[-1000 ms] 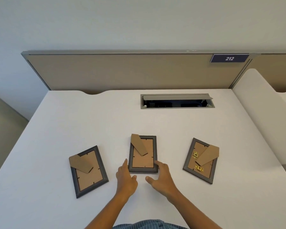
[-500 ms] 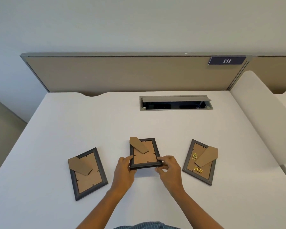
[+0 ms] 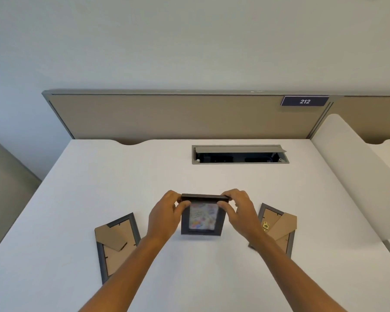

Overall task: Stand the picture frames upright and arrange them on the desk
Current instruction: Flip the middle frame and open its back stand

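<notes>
The middle picture frame (image 3: 203, 216), dark with a blurred colourful picture, is held upright with its front facing me and its bottom edge at the white desk (image 3: 212, 179). My left hand (image 3: 166, 216) grips its upper left corner and my right hand (image 3: 240, 211) grips its upper right corner. A second dark frame (image 3: 117, 244) lies face down at the left, its cardboard stand showing. A third frame (image 3: 278, 228) lies face down at the right, partly hidden behind my right wrist.
An open cable tray (image 3: 240, 154) is sunk into the desk behind the frames. A beige partition (image 3: 178, 117) with a sign reading 212 (image 3: 304, 101) runs along the back edge. A white side divider (image 3: 356, 167) borders the desk on the right.
Both hands took the middle frame by its near edge, lifted it and turned it from face down to upright, picture side toward me. The two outer frames did not move.
</notes>
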Demonstrator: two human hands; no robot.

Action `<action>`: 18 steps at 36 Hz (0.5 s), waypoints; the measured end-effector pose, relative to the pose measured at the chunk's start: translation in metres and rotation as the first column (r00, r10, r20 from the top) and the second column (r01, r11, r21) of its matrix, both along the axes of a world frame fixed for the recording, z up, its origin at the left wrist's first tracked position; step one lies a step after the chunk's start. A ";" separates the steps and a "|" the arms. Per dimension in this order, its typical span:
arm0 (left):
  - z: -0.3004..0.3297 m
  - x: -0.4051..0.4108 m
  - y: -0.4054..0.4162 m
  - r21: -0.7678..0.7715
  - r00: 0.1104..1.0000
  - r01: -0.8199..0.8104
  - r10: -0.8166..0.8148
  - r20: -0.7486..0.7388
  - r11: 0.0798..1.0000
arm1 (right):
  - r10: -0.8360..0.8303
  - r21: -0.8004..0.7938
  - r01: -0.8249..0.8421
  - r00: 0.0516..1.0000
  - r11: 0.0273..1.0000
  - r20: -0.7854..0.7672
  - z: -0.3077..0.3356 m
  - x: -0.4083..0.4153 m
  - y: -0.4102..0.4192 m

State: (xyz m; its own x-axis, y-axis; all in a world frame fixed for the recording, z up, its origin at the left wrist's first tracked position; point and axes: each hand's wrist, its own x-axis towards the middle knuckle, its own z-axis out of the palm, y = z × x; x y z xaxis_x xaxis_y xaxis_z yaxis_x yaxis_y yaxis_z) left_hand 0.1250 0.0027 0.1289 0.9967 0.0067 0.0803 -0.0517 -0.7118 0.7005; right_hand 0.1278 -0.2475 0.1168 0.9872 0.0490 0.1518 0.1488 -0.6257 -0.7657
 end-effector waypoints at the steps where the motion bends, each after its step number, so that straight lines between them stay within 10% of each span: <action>1: 0.002 0.000 -0.001 -0.045 1.000 0.004 -0.004 0.006 0.999 | 0.007 0.020 -0.006 0.999 1.000 -0.046 0.006 -0.001 -0.002; 7: 0.014 -0.012 -0.022 -0.302 0.975 -0.060 -0.009 -0.224 0.951 | -0.022 0.240 0.067 0.983 0.968 -0.184 0.027 -0.016 -0.002; 18: 0.019 -0.034 -0.035 -0.245 0.925 -0.137 0.036 -0.377 0.960 | -0.136 0.461 0.342 0.896 0.819 -0.422 0.042 -0.045 -0.002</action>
